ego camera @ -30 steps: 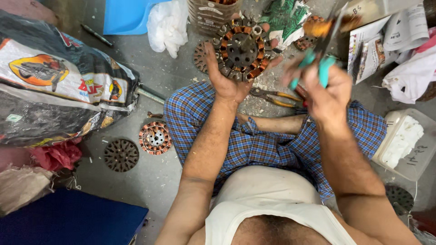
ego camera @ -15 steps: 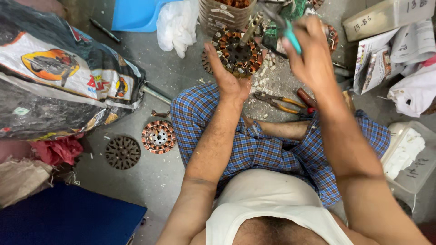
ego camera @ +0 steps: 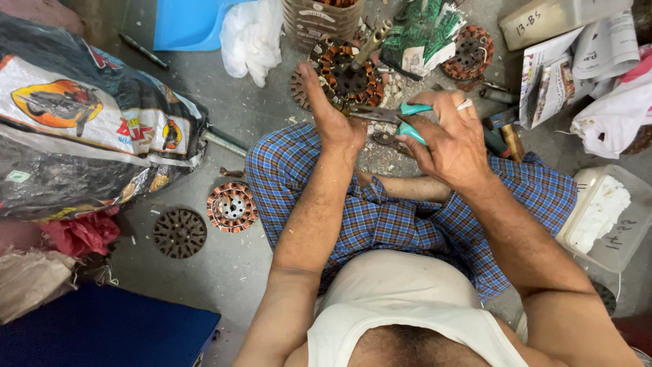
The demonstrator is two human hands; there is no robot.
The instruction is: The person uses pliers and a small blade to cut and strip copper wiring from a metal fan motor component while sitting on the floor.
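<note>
I sit cross-legged on a grey floor in a blue checked cloth. My left hand (ego camera: pixel 331 112) steadies a round motor stator with copper windings (ego camera: pixel 346 71) that stands on the floor in front of my knees. My right hand (ego camera: pixel 448 139) grips pliers with teal handles (ego camera: pixel 401 117), whose jaws point left at the stator's lower rim, just beside my left palm. A metal shaft (ego camera: pixel 372 42) sticks up out of the stator.
A second wound stator (ego camera: pixel 231 207) and a dark bare core (ego camera: pixel 179 233) lie at left, near a large printed sack (ego camera: pixel 88 136). Another stator (ego camera: pixel 472 49), a white bag (ego camera: pixel 252 37), papers (ego camera: pixel 577 61), loose hand tools (ego camera: pixel 506 132) and a plastic tub (ego camera: pixel 604 214) surround me.
My right hand has come down from above the stator with the teal pliers and now holds them level at the stator's rim. My left hand stays on the stator.
</note>
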